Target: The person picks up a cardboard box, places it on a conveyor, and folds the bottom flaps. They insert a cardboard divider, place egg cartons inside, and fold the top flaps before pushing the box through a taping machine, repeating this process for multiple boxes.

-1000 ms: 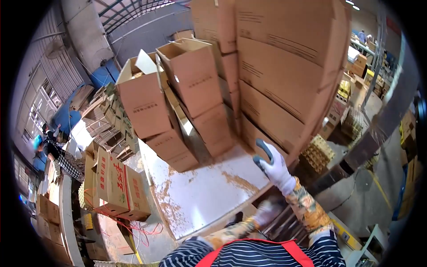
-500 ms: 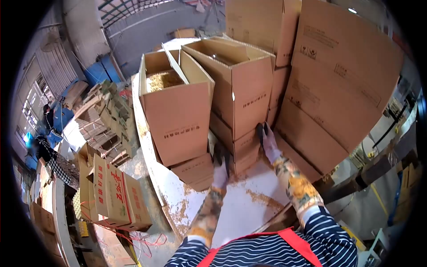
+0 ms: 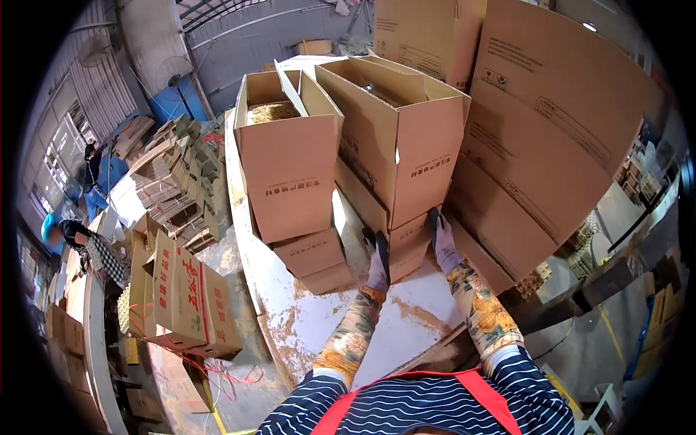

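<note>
A tall open-topped cardboard box (image 3: 428,156) stands upright in the middle of the white worktop (image 3: 391,333). My left hand (image 3: 378,259), in a grey and black glove, presses against the left side of its lower front. On the opposite lower side, my right hand (image 3: 444,243) in a matching glove holds the same box, so it sits between my palms. Some of my fingertips are hidden along its sides. A second open box (image 3: 286,177) stands to the left, with yellowish contents (image 3: 272,112) showing inside.
Large cardboard boxes (image 3: 540,138) rise at the right. Brown crumbs (image 3: 424,317) lie on the worktop. A printed carton (image 3: 192,293) stands at lower left, near red string (image 3: 235,377). Behind it is a stack of flattened cardboard (image 3: 174,188). Two people (image 3: 80,239) are at far left.
The middle box has shifted right, widening the gap to the left box. My left hand has moved right onto its lower side; my right hand stays against the other side. The view has shifted slightly.
</note>
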`<state>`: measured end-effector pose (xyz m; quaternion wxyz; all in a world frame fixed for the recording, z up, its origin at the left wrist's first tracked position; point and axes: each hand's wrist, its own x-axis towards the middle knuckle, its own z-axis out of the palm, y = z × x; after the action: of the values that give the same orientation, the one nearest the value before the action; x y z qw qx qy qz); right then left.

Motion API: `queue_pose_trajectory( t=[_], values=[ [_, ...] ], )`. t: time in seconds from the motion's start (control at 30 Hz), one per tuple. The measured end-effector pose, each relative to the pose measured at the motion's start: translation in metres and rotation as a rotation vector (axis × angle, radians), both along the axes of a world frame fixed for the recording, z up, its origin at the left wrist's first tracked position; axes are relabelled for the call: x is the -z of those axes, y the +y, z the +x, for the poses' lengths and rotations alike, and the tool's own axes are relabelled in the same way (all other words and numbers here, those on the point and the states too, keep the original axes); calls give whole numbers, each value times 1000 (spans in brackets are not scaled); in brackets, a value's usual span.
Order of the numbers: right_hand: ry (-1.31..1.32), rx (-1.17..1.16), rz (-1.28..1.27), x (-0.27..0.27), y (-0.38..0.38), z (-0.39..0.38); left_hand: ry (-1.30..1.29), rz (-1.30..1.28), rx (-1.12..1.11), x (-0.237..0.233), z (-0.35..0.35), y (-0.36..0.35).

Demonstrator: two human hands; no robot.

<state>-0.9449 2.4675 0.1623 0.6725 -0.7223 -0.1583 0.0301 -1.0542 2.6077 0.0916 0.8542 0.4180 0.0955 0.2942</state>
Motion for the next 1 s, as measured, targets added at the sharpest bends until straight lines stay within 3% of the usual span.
queue_pose_trajectory(
  t=[0.07, 0.13, 0.17, 0.3, 0.47, 0.53, 0.6, 0.63, 0.67, 0.73, 0.8, 0.87, 0.93, 1.0],
  values=[
    [-3, -23, 41, -6, -18, -11, 4, -25, 39, -50, -26, -34],
    [8, -54, 76, -10, -36, -25, 82, 2, -70, -79, -46, -62],
    [44, -17, 48, -14, -43, -31, 98, 76, -30, -21, -32, -49],
    [87, 3, 72, 18, -73, -29, 285, 323, -115, -29, -48, -85],
    [76, 43, 109, 25, -138, -68, 222, 221, 61, -49, -95, -150],
    [-28, 66, 209, 50, -168, -78, 289, 360, -7, -40, -113, -182],
    [-29, 84, 145, 25, -211, -120, 244, 256, 235, 6, -129, -200],
    [-272, 147, -78, 23, -230, -142, 251, 288, 243, -12, -143, -218],
    [-508, 207, -308, 12, -247, -157, 399, 368, 168, -44, -161, -239],
    [-477, 277, 23, -80, -272, -205, -504, 151, 390, 27, -153, -222],
    [-666, 324, 193, -175, -282, -225, 81, 558, 28, -104, -182, -244],
    [-1101, 339, -235, -249, -296, -214, 129, 1016, -211, -160, -173, -230],
    [-1090, 270, -375, -280, -268, -206, -163, 776, -245, -195, -137, -218],
    [-1046, 126, -438, -277, -217, -198, -191, 1123, -495, -138, -77, -188]
  ],
)
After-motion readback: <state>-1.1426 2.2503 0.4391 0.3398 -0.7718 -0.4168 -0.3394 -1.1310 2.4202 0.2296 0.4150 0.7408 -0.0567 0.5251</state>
